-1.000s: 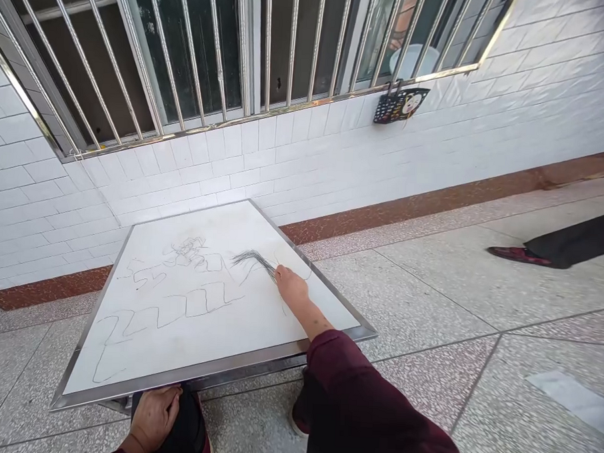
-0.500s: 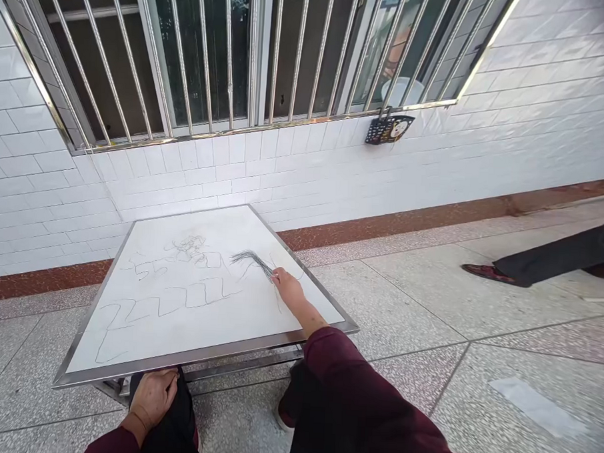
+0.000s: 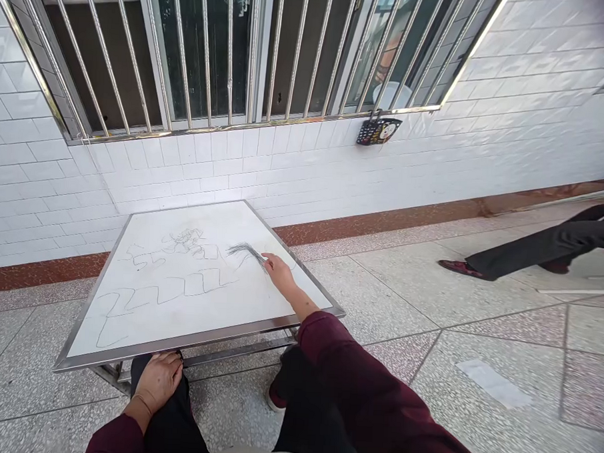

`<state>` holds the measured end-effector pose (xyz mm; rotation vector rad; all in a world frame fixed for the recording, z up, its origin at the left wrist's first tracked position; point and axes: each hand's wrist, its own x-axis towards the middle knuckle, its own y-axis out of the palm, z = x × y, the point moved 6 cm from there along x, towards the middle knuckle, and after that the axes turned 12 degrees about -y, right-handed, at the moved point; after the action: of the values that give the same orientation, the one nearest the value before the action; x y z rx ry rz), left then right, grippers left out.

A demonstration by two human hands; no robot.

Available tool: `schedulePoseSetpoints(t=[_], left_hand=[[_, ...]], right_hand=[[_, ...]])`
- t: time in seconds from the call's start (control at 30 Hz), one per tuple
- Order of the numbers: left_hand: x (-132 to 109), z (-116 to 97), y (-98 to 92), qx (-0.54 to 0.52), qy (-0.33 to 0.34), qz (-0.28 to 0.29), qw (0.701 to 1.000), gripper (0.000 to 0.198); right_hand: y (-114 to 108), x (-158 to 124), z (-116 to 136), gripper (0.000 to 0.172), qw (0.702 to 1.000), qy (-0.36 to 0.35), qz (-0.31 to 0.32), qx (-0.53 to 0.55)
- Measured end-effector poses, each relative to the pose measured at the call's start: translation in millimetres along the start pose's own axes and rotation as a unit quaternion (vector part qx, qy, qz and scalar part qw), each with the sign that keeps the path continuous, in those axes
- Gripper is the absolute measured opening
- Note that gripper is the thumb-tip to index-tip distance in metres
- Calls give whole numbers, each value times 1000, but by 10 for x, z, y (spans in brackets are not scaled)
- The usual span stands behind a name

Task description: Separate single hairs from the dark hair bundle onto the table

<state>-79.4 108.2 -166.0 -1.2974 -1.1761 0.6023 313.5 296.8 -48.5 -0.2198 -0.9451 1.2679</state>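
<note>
On the white tabletop (image 3: pixel 168 321) with a metal rim lies a bundle of thin dark wires (image 3: pixel 243 249), fanned at its left end. My right hand (image 3: pixel 278 273) is at the bundle's right end, index finger extended along it and the other fingers curled; its fingertips appear closed on the wires, partly hidden. Farther left are a loose tangle of thin wires (image 3: pixel 187 240) and several long wires bent in zigzags (image 3: pixel 184 288). My left hand (image 3: pixel 160 379) rests flat over my left knee, below the table's near edge, holding nothing.
Behind the table stands a white tiled wall (image 3: pixel 184 168) with a barred window (image 3: pixel 229 56). A small patterned bag (image 3: pixel 379 131) hangs from the sill. To the right, another person's dark trouser leg (image 3: pixel 521 253) and shoe show. A pale sheet (image 3: pixel 494 383) lies on the floor.
My right hand has shifted slightly left along the wire bundle, with its index finger now straighter. Stray wires near that hand no longer show. My left hand stays on the knee.
</note>
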Motion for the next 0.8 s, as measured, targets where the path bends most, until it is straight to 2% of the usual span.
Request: schedulePoseSetpoints(t=[0.23,0.37,0.5,0.6,0.67,0.73,0.8], left_hand=[[0,-130,-157,-61,2,-15,998,26],[-49,-300,-176,-145,-35,-29,988,27],[-126,-496,-142,-251,-66,-8,966,29],[-47,-564,-192,-333,-111,13,936,30],[130,-575,-270,-390,-161,22,906,31],[387,-593,-348,-460,-224,33,858,36],[680,-702,-410,-525,-247,57,812,47]], right_hand=[[-54,-23,74,22,999,26,-12,29],[-31,-73,63,15,994,63,-8,85],[-19,-124,93,15,982,100,-3,162],[-35,-194,209,18,970,108,-11,218],[-22,-274,346,22,960,106,-12,258],[28,-383,523,26,949,101,-3,299],[112,-512,710,28,937,99,9,335]])
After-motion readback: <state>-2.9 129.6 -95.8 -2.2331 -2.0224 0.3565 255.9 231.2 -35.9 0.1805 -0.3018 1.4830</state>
